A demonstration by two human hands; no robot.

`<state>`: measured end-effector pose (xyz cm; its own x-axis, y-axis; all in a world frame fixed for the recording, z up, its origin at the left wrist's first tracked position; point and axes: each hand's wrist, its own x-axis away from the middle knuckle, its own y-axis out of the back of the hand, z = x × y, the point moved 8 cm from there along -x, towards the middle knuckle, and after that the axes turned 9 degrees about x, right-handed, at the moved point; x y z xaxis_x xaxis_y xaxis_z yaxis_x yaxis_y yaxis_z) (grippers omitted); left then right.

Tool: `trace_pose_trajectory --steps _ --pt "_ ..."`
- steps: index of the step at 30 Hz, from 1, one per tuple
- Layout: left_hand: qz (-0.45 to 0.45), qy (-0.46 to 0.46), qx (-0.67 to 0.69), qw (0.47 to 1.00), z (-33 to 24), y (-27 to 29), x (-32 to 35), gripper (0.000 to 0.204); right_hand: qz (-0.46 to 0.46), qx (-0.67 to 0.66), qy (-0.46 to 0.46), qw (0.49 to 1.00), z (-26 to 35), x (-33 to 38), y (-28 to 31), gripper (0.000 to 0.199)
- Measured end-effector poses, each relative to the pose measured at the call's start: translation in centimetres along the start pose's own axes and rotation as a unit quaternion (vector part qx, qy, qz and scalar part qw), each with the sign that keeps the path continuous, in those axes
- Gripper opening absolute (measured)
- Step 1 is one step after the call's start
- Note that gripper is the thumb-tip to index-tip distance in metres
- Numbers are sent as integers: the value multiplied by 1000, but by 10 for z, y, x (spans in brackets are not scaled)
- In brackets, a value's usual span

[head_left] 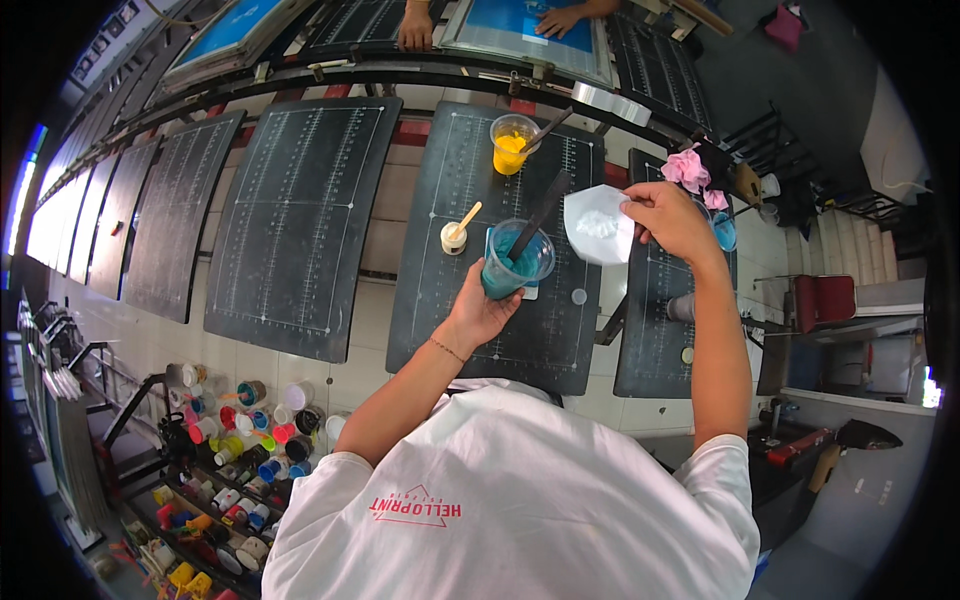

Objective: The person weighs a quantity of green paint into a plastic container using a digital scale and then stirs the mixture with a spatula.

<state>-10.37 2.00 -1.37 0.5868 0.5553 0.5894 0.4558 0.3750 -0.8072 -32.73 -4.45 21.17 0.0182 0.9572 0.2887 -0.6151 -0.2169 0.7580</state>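
Observation:
My left hand [483,307] is wrapped round a clear plastic cup [518,262] of teal paint. A dark flat stick [541,215] leans in that cup. To its right, my right hand [665,218] pinches the edge of a white sheet or pouch [598,225] with a whitish patch in its middle; whether that patch is loose powder I cannot tell. A flat light-blue and white object [531,293] is partly hidden behind the teal cup. Left of it stands a small white jar [453,240] with a wooden stick [467,217]. Farther off is a clear cup of yellow paint [509,150], a dark stick in it.
These stand on a black gridded board [440,330]. A small round lid [579,297] lies there. Pink crumpled cloth [686,170] and a blue cup [723,232] are on the right board. Across the rail, another person's hands [560,21] rest by a blue screen frame [490,35]. Paint jars [250,420] crowd the lower left.

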Motion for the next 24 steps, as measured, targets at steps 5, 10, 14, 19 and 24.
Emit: trace_pose_trajectory --steps 5,10,14,19,24 --pt "34 -4 10 999 -1 -17 -14 52 -7 6 -19 1000 12 -2 7 27" --pt "30 -6 11 999 -4 -24 -20 52 6 -27 -31 999 -2 -13 -1 29" --pt "1 -7 4 1000 -4 -25 -23 53 -16 46 -12 999 18 -18 -4 30" --pt "-7 -21 6 1000 -2 -29 -27 53 -99 184 80 975 44 -24 -9 27" --pt "-17 -24 -3 1000 -1 -35 -28 51 -164 282 135 936 73 -20 -16 19"
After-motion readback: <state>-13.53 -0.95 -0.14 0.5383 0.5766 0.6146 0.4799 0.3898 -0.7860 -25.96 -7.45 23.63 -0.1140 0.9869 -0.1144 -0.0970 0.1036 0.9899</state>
